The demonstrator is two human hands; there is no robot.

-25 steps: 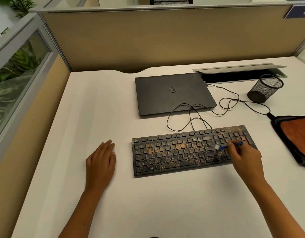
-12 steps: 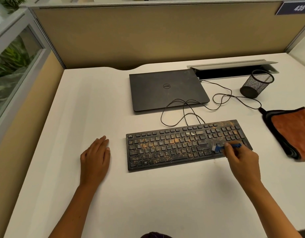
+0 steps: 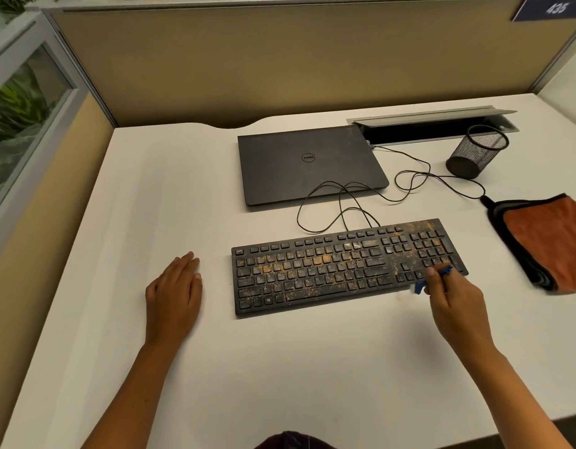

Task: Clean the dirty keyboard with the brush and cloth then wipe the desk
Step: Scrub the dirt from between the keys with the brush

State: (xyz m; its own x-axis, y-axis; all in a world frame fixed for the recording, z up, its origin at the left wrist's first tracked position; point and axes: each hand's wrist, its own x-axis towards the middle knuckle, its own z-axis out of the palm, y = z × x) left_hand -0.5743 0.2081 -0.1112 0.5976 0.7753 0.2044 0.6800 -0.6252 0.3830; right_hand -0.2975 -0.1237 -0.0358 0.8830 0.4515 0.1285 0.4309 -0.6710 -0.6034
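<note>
Head view, looking forward and down. The brush (image 3: 434,279) is largely hidden inside the right hand (image 3: 455,303); only a blue handle end above the fingers and a blue head with blurred pale bristles at the keyboard's near right edge can be made out; whether the bristles touch the keys or the table cannot be told. The right hand's fingers are curled round the brush and grip it. The left hand (image 3: 175,294) lies flat on the table (image 3: 183,189), fingers straight and close together, palm down, just left of the keyboard and not touching it. The keyboard (image 3: 345,267), black, lies near the middle of the table, strewn with orange-brown grit that is thickest on the letter keys and the far right corner; key legends are too small to read. The cloth (image 3: 549,241), orange with a dark border, lies folded at the right and is cut off by the frame edge. The cable (image 3: 354,202) loops from behind the keyboard toward an open cable tray (image 3: 435,124); its end is hidden there. A closed laptop (image 3: 309,163) sits behind the keyboard; a mesh pen cup (image 3: 477,150) stands tilted by the wide lens to its right. The table is white and matt; tan partition panels (image 3: 280,59) enclose it; a glazed panel at left shows blurred foliage; a sign (image 3: 552,8) reading 435 is partly cut off.
</note>
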